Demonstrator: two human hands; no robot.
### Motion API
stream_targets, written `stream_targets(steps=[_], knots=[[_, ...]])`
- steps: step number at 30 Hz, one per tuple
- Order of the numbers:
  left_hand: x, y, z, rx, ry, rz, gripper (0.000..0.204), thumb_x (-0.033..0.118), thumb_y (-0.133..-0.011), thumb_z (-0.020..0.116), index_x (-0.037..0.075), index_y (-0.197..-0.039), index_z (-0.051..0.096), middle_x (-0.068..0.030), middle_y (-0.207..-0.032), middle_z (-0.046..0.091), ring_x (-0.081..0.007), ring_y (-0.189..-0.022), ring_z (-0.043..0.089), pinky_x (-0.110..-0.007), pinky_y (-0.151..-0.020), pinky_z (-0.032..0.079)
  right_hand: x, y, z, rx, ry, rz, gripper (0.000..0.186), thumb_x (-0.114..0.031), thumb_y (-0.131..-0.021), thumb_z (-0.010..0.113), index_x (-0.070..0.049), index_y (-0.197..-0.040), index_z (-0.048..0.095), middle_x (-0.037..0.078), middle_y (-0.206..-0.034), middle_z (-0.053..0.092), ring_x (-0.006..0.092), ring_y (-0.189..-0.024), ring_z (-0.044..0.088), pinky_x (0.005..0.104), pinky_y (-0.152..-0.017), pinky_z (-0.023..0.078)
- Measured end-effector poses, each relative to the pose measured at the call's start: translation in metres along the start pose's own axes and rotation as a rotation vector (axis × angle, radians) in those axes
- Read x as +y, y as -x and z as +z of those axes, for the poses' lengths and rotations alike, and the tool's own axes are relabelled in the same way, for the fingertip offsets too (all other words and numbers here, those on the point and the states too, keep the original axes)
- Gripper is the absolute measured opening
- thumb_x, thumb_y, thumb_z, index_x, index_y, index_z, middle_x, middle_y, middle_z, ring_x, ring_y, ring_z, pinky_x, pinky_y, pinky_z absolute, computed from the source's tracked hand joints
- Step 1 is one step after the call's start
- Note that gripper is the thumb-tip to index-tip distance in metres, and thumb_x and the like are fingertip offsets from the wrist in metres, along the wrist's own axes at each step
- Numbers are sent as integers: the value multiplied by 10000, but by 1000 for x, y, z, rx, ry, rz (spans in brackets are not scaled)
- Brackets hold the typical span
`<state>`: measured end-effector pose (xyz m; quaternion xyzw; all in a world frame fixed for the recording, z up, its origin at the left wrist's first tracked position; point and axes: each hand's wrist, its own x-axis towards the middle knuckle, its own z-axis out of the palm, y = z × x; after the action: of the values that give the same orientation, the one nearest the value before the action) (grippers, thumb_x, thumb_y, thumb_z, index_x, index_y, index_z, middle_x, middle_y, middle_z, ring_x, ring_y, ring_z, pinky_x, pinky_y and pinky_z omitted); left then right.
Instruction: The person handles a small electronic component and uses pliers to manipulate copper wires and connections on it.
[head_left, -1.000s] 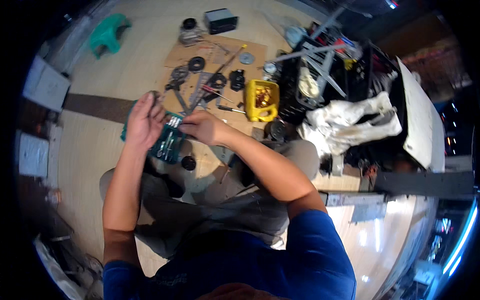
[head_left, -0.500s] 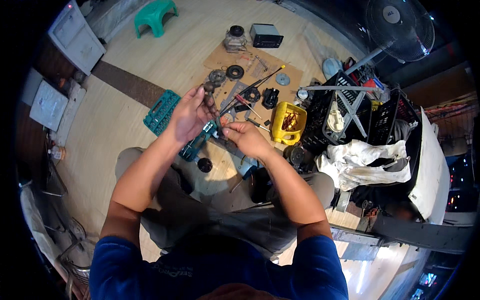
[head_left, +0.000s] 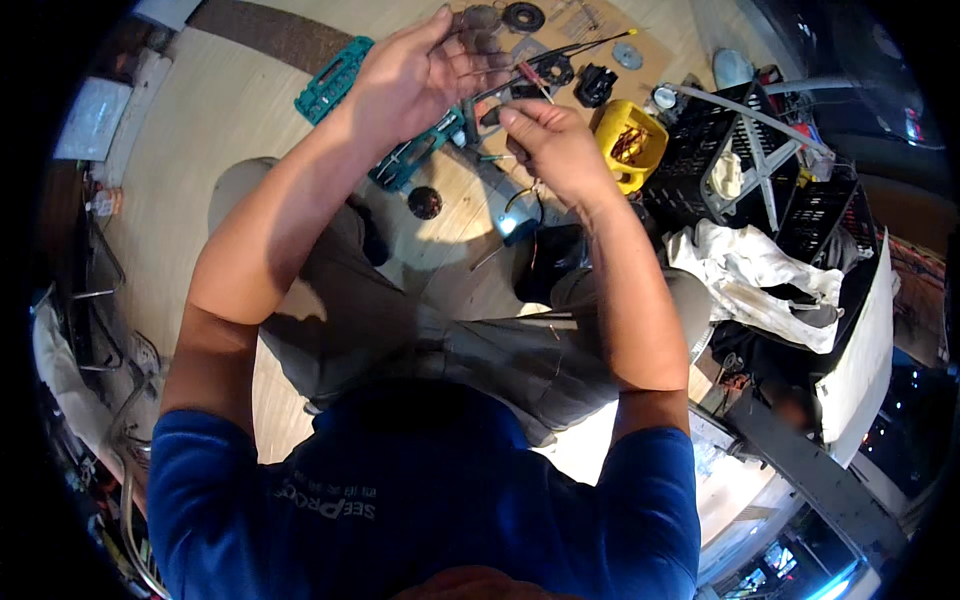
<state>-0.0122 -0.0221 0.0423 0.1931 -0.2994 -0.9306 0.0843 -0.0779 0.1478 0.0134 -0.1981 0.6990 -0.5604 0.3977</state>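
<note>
Knees bent above a pale wood-look floor (head_left: 170, 235), I pinch a small dark part (head_left: 490, 117) between the thumb and fingers of my right hand (head_left: 555, 145), in front of me over the spread of tools. The part looks blackish and stubby, its finer shape too small to make out. My left hand (head_left: 415, 80) is raised just beside it, palm showing, smudged fingers loosely spread; whether anything thin rests against their tips, I cannot tell. Partly behind my left forearm lies an open teal tool case (head_left: 332, 85). Farther out, a dark ring (head_left: 523, 16), a grey disc (head_left: 627, 55) and a black component (head_left: 597, 85) lie on a cardboard sheet (head_left: 650, 60). To the right, a yellow container (head_left: 655, 155) of copper-coloured pieces (head_left: 628, 145) stands near a black slatted crate (head_left: 700, 165) and a crumpled white cloth (head_left: 750, 280). Pale lettering (head_left: 325, 500) marks the chest of my blue shirt (head_left: 420, 480).
</note>
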Motion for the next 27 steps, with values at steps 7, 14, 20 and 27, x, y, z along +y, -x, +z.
stream_targets(steps=[7, 14, 20, 27], knots=[[5, 8, 8, -231, -148, 143, 237, 210, -997, 413, 28, -1085, 538, -90, -874, 621, -179, -766, 598, -335, -719, 496, 4, -3, 2, -47, 18, 3, 248, -211, -916, 598, -3, -1030, 670, 7, -841, 669, 63, -741, 548, 231, -698, 453], [4, 1, -9, -283, -252, -98, 138, 213, -960, 497, 84, -925, 533, 35, -566, 285, -114, -509, 271, -272, -494, 271, 3, -9, -20, -89, 235, 38, 278, -236, -898, 619, 4, -1029, 670, 17, -798, 663, 81, -727, 552, 242, -693, 451], [-19, 3, -15, -327, -1033, -97, 272, 228, -939, 497, -8, -981, 625, -89, -674, 652, -230, -664, 647, -384, -595, 486, -11, -5, -32, 42, 300, 60, 293, -243, -902, 612, 24, -1005, 671, 29, -778, 657, 83, -686, 549, 245, -645, 447], [-46, -10, -27, -156, -1540, 381, 273, 222, -926, 528, -20, -992, 637, -110, -713, 653, -185, -670, 650, -326, -634, 503, -11, -1, -20, 56, -98, 75, 199, -189, -921, 572, -12, -966, 651, -11, -663, 566, 48, -550, 458, 201, -494, 348]])
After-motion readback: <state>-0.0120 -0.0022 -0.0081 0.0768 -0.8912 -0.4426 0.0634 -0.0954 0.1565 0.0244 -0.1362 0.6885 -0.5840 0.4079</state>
